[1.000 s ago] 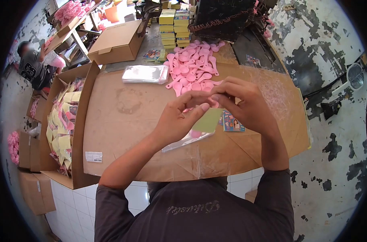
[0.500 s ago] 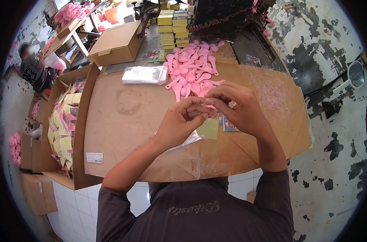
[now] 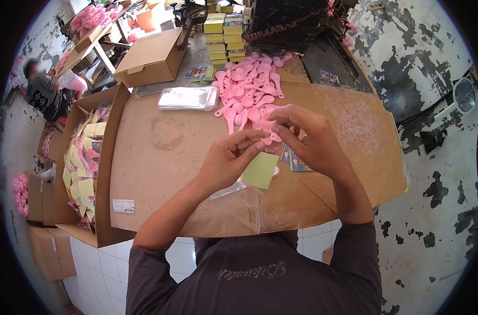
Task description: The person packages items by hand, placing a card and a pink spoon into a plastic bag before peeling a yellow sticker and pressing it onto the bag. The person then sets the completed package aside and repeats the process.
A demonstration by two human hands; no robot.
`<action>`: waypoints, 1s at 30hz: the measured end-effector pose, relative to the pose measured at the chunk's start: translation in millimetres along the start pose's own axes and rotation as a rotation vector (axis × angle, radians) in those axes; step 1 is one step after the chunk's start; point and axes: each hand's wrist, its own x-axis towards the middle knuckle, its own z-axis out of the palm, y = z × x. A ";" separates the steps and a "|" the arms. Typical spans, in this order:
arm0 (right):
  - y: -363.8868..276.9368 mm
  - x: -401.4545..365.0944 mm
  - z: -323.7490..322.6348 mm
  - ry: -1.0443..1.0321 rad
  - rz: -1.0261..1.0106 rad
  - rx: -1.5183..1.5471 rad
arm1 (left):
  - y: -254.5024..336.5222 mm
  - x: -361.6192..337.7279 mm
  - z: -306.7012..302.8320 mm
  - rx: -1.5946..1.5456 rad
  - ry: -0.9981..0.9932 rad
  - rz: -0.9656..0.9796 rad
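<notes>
Over the cardboard-covered table, my left hand [image 3: 226, 160] pinches the top of a clear plastic bag with a pale green card [image 3: 260, 171] in it, hanging below the fingertips. My right hand [image 3: 315, 139] is just to the right, thumb and fingers closed together; anything thin between them is too small to make out. Colourful printed cards [image 3: 298, 160] lie under the right hand. Beneath the green card, some clear plastic bags [image 3: 227, 191] lie flat. Beyond the hands is a heap of pink measuring spoons [image 3: 249, 86].
A stack of clear bags [image 3: 188, 98] lies left of the spoons. An open carton [image 3: 105, 210] of packed bags stands at the left edge. Thin plastic strips [image 3: 357, 123] litter the right side. Card stacks [image 3: 215, 39] stand at the back. Another person [image 3: 44, 92] sits far left.
My left hand has shifted slightly left, and the green card has swung down and left, showing more of itself. The fingertips of both hands have drawn a little apart.
</notes>
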 end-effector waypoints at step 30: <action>160.3 -69.7 -129.2 0.336 0.300 -0.595 | -20.8 -6.5 -11.4 -0.024 0.172 -0.085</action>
